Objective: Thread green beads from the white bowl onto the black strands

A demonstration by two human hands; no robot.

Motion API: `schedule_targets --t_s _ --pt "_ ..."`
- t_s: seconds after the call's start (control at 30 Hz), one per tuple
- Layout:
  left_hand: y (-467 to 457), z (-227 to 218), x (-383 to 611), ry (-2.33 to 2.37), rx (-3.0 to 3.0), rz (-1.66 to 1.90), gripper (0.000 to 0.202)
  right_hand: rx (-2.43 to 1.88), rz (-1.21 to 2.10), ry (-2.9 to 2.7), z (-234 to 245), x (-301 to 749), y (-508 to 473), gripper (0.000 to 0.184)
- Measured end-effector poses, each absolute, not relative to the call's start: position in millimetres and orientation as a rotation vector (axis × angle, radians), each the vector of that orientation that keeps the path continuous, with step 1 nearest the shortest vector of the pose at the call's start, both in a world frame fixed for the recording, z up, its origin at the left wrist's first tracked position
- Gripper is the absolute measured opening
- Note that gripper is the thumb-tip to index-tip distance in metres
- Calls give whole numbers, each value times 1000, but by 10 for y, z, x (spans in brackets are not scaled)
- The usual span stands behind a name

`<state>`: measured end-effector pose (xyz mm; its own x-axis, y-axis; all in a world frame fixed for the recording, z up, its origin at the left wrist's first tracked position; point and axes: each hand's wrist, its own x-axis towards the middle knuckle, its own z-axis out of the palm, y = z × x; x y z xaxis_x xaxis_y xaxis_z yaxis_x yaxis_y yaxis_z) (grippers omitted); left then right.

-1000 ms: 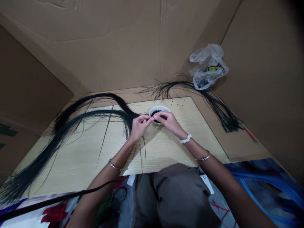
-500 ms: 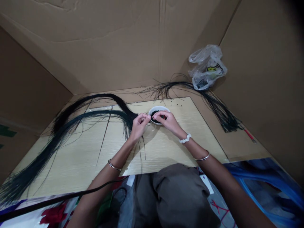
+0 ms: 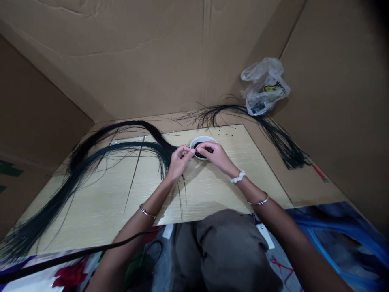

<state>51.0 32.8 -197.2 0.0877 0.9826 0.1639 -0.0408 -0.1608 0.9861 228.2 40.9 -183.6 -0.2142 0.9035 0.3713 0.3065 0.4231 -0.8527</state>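
My left hand (image 3: 179, 163) is closed in a pinch at the left rim of a small white bowl (image 3: 205, 138). My right hand (image 3: 218, 156) reaches over the bowl, thumb and forefinger pressed together close to the left fingertips. Whatever the two pinches hold is too small to make out. Tiny dark pieces, like beads, fill the bowl (image 3: 198, 144). Behind and left of my left hand lie a bundle of black strands (image 3: 133, 123) and a dark green one (image 3: 65, 190); a few loose strands hang below the wrist.
Another dark strand bundle (image 3: 278, 138) lies at the right, with a red-handled tool (image 3: 319, 173) at its end. A clear plastic bag (image 3: 266, 87) rests in the back corner. Several dark specks dot the board (image 3: 243, 162). Cardboard walls (image 3: 152, 61) enclose the surface.
My left fingertips have shifted slightly right, nearer to the right fingertips. The bowl and the strand bundles stay in place.
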Motion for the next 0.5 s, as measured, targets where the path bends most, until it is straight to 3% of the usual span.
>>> schedule_targets --t_s 0.3,0.5 --pt "377 -2016 466 1032 1323 1256 20 -1098 811 -1678 -1895 2307 443 19" --pt "420 -2045 451 974 1320 1202 30 -1149 819 -1625 -1937 2336 491 25"
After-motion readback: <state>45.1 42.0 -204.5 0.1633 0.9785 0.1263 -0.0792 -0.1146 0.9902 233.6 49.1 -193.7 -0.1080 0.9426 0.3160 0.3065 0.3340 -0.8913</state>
